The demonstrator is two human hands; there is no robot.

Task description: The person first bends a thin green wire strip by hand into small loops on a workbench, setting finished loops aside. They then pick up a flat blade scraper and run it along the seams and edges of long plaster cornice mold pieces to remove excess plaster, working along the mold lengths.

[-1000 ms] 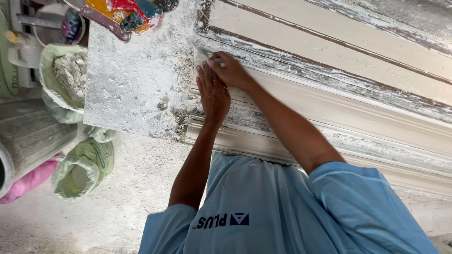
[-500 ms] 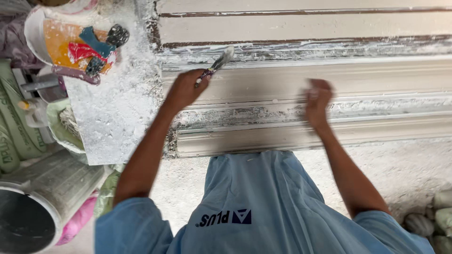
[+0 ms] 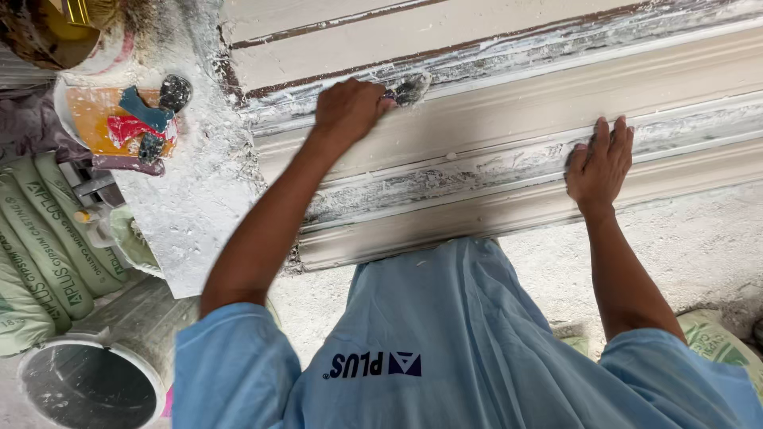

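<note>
On the long plaster moulding (image 3: 509, 103), left hand (image 3: 348, 110) clenching a right-pointing scraper (image 3: 409, 90), right hand (image 3: 600, 163) flat.

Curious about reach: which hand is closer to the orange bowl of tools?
Left. The left hand grips a small scraper on the moulding, just right of the orange bowl; the right hand lies flat farther right.

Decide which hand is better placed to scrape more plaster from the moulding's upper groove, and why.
Left. The left hand grips the scraper with its blade at the upper groove of the moulding. The right hand lies flat and empty lower down, probably bracing.
</note>
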